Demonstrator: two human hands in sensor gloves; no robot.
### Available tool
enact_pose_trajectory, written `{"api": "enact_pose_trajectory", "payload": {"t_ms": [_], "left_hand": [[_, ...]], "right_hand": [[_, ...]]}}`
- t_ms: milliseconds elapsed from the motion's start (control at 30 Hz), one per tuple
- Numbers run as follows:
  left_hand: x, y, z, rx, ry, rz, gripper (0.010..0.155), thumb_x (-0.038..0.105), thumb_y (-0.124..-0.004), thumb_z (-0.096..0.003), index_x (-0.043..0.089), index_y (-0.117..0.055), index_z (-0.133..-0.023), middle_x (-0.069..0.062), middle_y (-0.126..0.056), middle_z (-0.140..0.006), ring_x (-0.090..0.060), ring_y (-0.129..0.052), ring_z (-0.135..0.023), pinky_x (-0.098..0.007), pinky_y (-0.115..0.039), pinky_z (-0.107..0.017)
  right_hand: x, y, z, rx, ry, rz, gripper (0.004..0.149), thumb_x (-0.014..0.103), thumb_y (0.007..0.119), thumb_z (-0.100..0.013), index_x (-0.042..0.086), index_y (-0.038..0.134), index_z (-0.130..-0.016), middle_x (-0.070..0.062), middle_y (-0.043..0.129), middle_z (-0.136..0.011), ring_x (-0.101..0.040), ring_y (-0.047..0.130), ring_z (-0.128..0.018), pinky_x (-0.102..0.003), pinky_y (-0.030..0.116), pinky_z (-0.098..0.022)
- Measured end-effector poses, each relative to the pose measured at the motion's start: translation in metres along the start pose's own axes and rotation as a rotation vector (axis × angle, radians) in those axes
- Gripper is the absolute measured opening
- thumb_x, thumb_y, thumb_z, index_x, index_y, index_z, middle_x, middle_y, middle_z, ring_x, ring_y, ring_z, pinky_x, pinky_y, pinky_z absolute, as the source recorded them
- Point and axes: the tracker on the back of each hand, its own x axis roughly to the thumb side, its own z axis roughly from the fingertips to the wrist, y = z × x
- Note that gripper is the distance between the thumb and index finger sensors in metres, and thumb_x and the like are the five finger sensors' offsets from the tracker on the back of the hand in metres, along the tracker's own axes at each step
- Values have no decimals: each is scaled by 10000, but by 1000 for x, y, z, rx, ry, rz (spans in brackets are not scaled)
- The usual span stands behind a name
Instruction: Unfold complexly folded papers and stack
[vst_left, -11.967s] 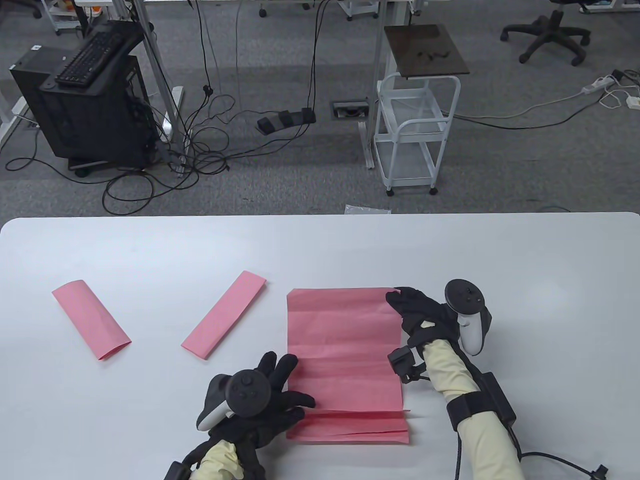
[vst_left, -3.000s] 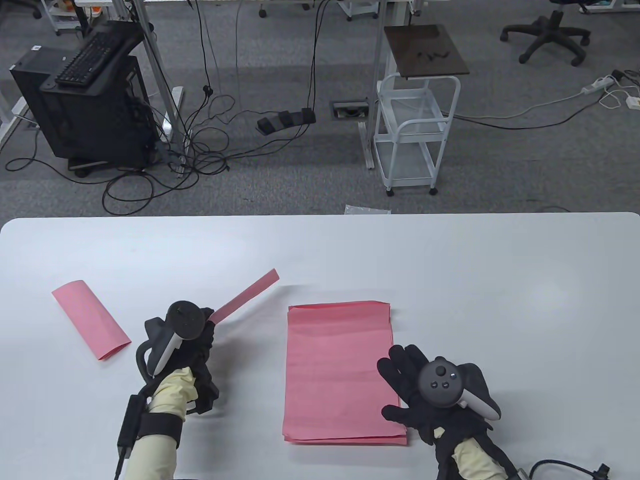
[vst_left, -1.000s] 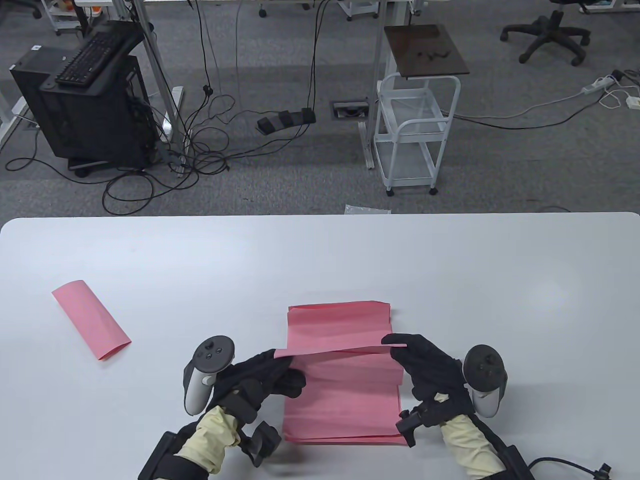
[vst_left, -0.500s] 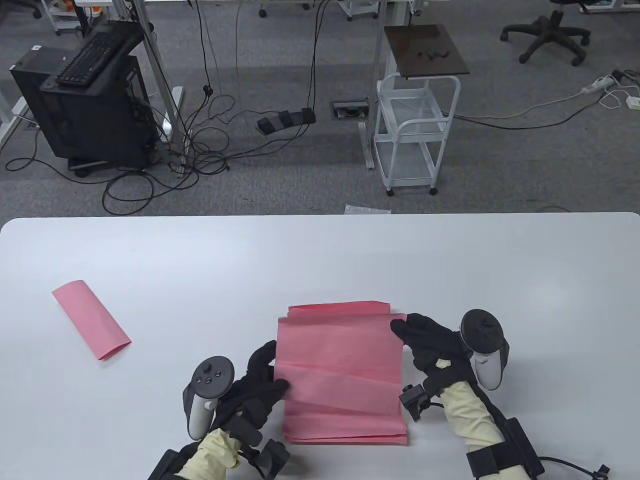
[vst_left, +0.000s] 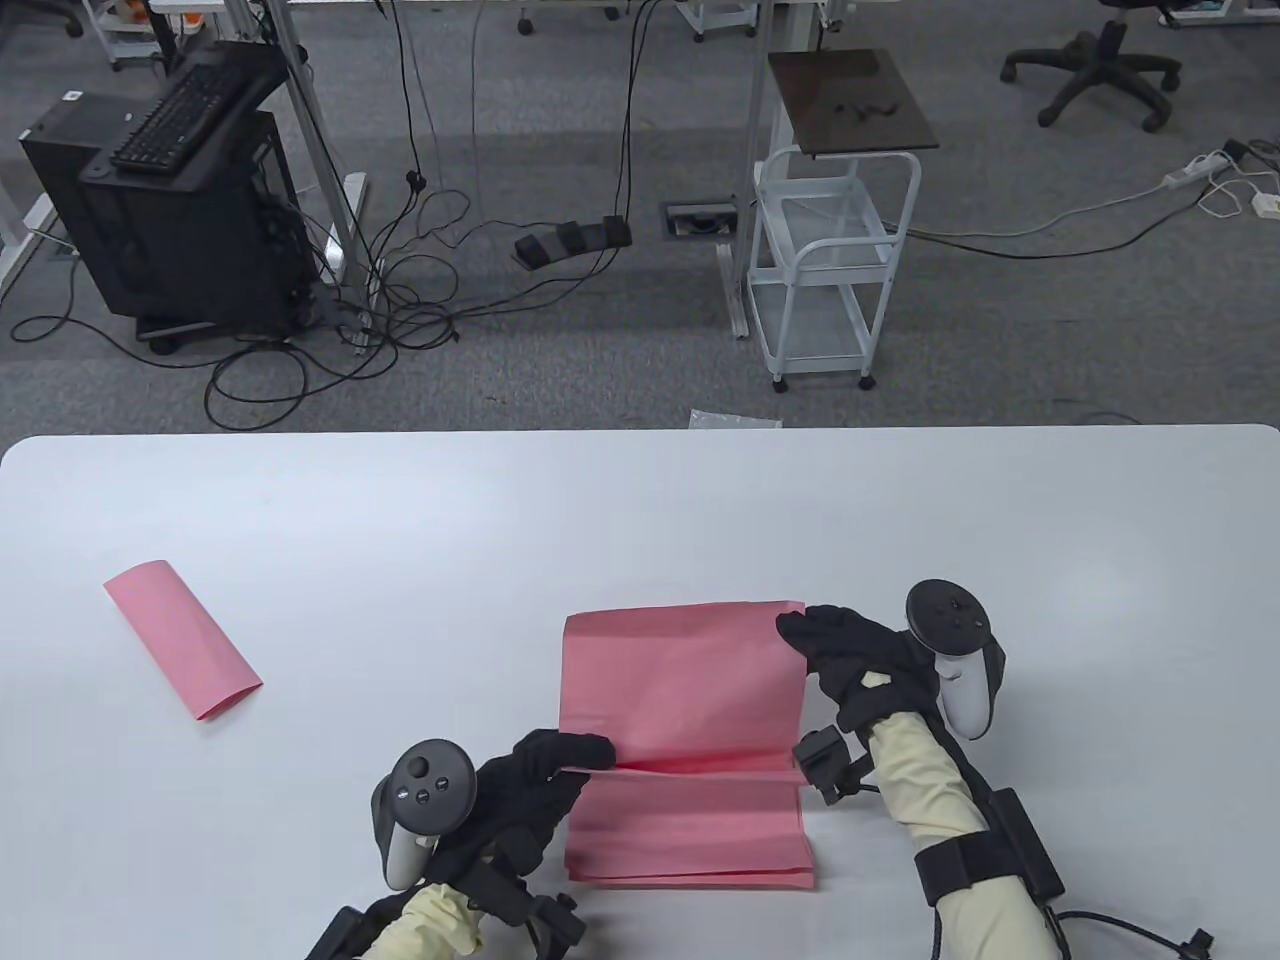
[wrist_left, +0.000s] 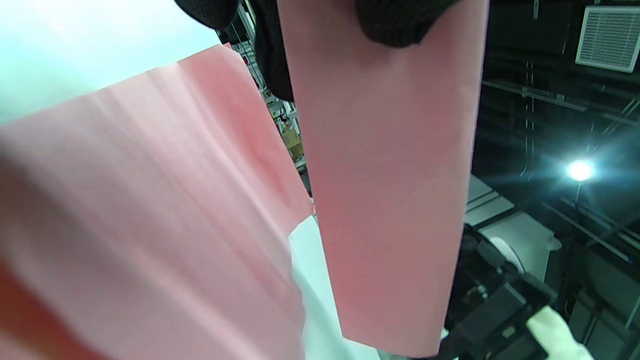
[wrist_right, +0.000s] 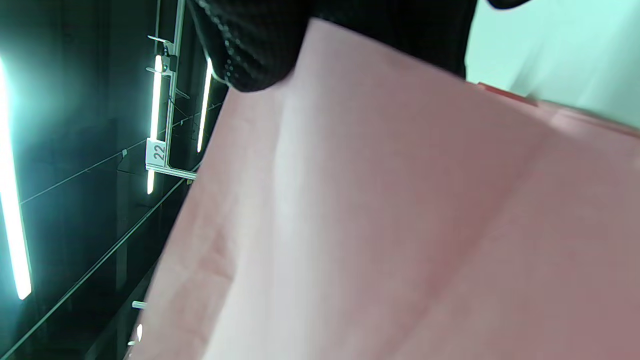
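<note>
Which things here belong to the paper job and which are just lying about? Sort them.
Job:
- sheet being unfolded, held by left hand and right hand
- stack under it
- folded paper, far left

Lying about:
- cart
- keyboard
- office chair
- floor cables

The held pink sheet (vst_left: 685, 680) has opened wider, its far edge now raised.
</note>
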Motion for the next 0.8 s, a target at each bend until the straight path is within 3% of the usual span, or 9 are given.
{"api": "enact_pose_trajectory", "payload": {"t_ms": [100, 267, 333, 400, 500, 567, 633, 733, 800], "left_hand": [[3, 0, -2, -202, 27, -126, 343, 267, -711, -551, 327, -816, -872, -155, -456, -1167, -454, -497, -1066, -653, -325, -765], [2, -2, -3, -295, 49, -236, 344, 264, -714, -558, 367, -819, -868, -240, -358, -1192, -518, -400, -1073, -665, -313, -756], [0, -4, -4, -271, 63, -177, 350, 257, -715, -554, 369, -824, -867, -243, -531, -1160, -513, -553, -1043, -667, -399, -748], [0, -4, -5, -278, 53, -173, 357, 248, -723, -537, 327, -829, -868, -148, -813, -1019, -393, -840, -922, -600, -552, -737], [-1, -6, -3, -353, 40, -130, 467, 381, -746, -546, 191, -746, -972, -153, -733, -1066, -403, -778, -964, -630, -492, -751], [-2, -6, -2, -294, 49, -74, 550, 520, -697, -556, 154, -765, -960, -163, -753, -1052, -409, -784, -955, -633, -484, -751], [-1, -7, -1, -195, 92, -66, 390, 327, -740, -544, 206, -804, -909, -103, -847, -960, -340, -868, -885, -587, -513, -757], [-1, -8, -3, -188, 115, -149, 634, 212, -736, -526, 356, -435, -1065, -8, -850, -914, -277, -886, -865, -542, -497, -778], [-3, -9, -4, -196, 124, -143, 751, 223, -752, -523, 394, -273, -1075, 28, -852, -911, -259, -892, -868, -523, -494, -786]], "right_hand": [[5, -4, -3, 1, -11, -70, 392, 337, 786, -472, 41, 906, -699, -82, 963, -507, -326, 901, -671, -626, 437, -711], [17, -11, -6, -113, -58, -89, 388, 353, 777, -477, 71, 898, -715, -62, 957, -529, -303, 890, -704, -625, 424, -724], [19, -11, -7, -110, -67, -100, 388, 354, 775, -480, 72, 895, -718, -63, 956, -533, -302, 887, -708, -624, 418, -727], [19, -9, -7, -101, -62, -98, 388, 354, 772, -481, 73, 893, -720, -61, 954, -536, -303, 886, -709, -625, 418, -726], [18, -6, -7, -90, -61, -95, 388, 355, 766, -486, 74, 889, -724, -62, 954, -538, -305, 885, -707, -624, 420, -725], [16, -5, -8, -89, -57, -103, 389, 354, 765, -485, 74, 889, -724, -63, 954, -538, -306, 885, -706, -624, 421, -723], [15, -4, -8, -89, -54, -112, 389, 354, 764, -486, 74, 888, -726, -62, 953, -540, -307, 885, -706, -625, 420, -724], [13, -4, -9, -91, -49, -116, 389, 354, 764, -486, 74, 887, -727, -62, 952, -541, -306, 884, -707, -625, 419, -724], [12, -3, -9, -92, -48, -114, 389, 354, 764, -486, 74, 887, -727, -63, 953, -541, -307, 884, -707, -624, 420, -724]]}}
